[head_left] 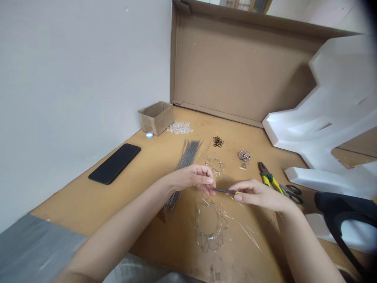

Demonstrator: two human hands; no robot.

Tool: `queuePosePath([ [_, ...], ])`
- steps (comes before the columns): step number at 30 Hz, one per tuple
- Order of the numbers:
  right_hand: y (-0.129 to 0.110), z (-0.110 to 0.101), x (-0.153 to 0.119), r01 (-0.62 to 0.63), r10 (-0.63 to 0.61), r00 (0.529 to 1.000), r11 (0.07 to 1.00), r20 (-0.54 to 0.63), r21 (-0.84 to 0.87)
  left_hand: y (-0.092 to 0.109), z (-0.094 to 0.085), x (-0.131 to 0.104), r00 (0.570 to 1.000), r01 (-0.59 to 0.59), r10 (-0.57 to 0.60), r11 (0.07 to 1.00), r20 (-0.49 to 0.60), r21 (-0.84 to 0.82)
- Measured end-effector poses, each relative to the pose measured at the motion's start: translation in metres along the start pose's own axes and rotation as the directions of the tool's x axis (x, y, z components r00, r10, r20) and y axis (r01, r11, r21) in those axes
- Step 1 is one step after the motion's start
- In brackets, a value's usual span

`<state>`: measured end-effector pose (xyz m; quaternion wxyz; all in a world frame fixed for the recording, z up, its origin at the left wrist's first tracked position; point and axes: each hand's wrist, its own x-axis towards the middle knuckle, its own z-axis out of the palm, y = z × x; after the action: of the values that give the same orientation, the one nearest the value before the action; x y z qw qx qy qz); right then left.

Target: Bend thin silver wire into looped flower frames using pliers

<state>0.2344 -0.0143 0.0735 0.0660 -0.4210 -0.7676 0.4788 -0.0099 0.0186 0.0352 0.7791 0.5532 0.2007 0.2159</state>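
Note:
My left hand (200,179) is pinched closed at the middle of the table, on what looks like thin wire, mostly hidden by the fingers. My right hand (250,192) grips slim long-nose pliers (222,190) with dark jaws and a bit of yellow handle showing. Their tip meets my left fingertips. Just below the hands lies a wire ring with petal-like loops (209,237). Behind them is another wire ring (215,166). A bundle of straight grey wires (188,153) runs under my left wrist.
Yellow-green pliers (265,173) and black-handled scissors (293,192) lie right. Behind are black rings (218,142), a small metal pile (244,156), clear beads (180,127) and a cardboard box (156,118). A phone (114,163) lies left; white foam (332,118) stands right. Cut wires (250,237) lie near.

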Motion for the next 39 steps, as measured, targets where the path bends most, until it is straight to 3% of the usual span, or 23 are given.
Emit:
queuePosePath([
  [23, -0.0039, 0.0031, 0.0003, -0.006, 0.006, 1.000, 0.999, -0.009, 0.038, -0.0029, -0.0029, 0.0012, 1.000, -0.014, 0.015, 0.999, 0.014, -0.036],
  [39, -0.0041, 0.0072, 0.0001, -0.037, 0.037, 0.999, 0.999, -0.019, 0.018, -0.0038, -0.0019, 0.0008, 0.999, -0.038, 0.038, 0.998, -0.007, 0.045],
])
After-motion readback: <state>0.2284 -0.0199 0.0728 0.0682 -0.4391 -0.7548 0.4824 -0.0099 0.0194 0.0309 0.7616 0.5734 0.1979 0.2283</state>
